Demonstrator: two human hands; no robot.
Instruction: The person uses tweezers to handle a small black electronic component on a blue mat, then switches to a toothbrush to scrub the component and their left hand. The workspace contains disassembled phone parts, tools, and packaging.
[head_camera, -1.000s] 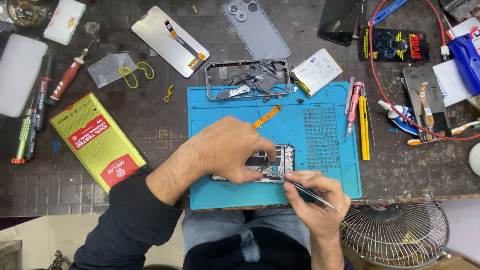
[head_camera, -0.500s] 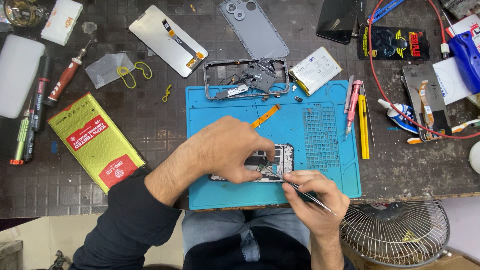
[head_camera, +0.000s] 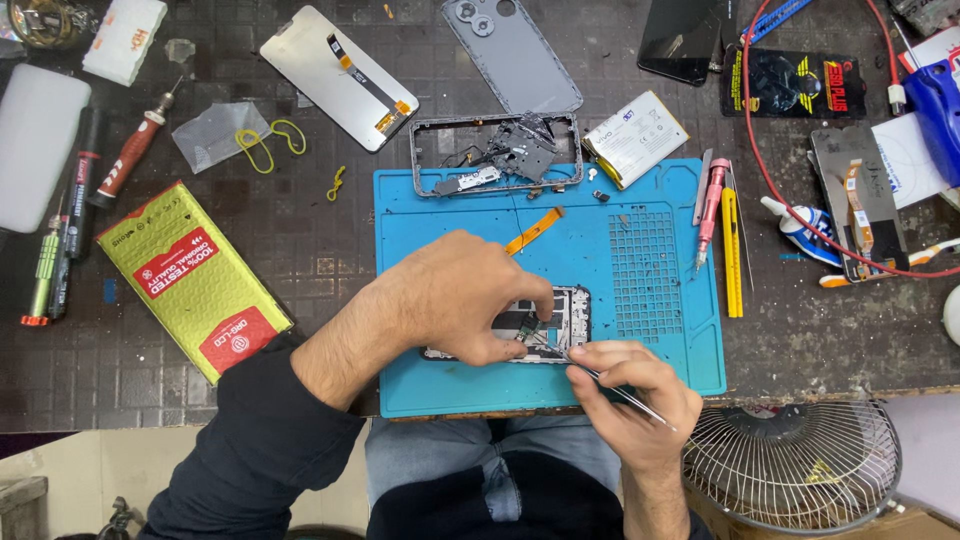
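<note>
**Tweezers at the board — barely a shift**

Left hand pressed flat over the opened phone on the blue mat, fingers pinning the frame at the mat's near middle. Right hand pinching thin tweezers — tips down among the phone's exposed parts. Against the earlier views, almost nothing moved: same hold, tweezer tips nudged slightly inward. Reads as fine work on one small part, steady rather than advancing. Stripped frame and battery at the mat's far edge; pink screwdriver to the right on the worktop.
</note>
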